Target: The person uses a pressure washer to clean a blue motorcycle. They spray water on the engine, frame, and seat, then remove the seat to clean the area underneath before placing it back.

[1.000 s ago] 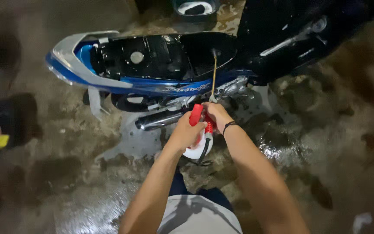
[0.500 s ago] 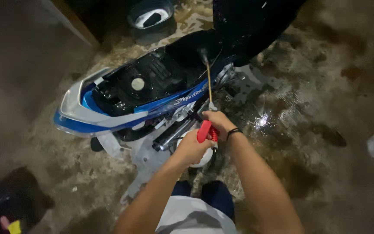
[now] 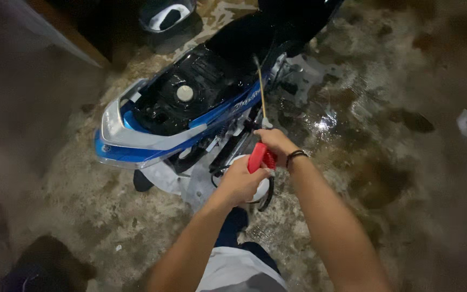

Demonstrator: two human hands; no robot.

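A blue and silver motorbike (image 3: 152,135) stands on wet ground with its seat lifted, so the black under-seat tub and a pale round cap (image 3: 185,93) show. My right hand (image 3: 277,143) grips the red handle (image 3: 258,158) of a sprayer; its thin brass wand (image 3: 261,92) points up toward the bike's middle. A dark band circles that wrist. My left hand (image 3: 239,181) wraps around the white sprayer bottle (image 3: 263,189) just below the red handle. A black hose loops under the bottle.
The concrete floor (image 3: 363,162) is wet, with puddles and a bright glint right of the bike. A helmet (image 3: 166,13) lies at the top edge. A scrap of white paper (image 3: 464,120) sits far right. Dark shapes fill the lower left corner.
The view has swung, so the bike now sits higher and more tilted in the picture. Both hands keep the same hold on the sprayer, and the wand still points at the bike.
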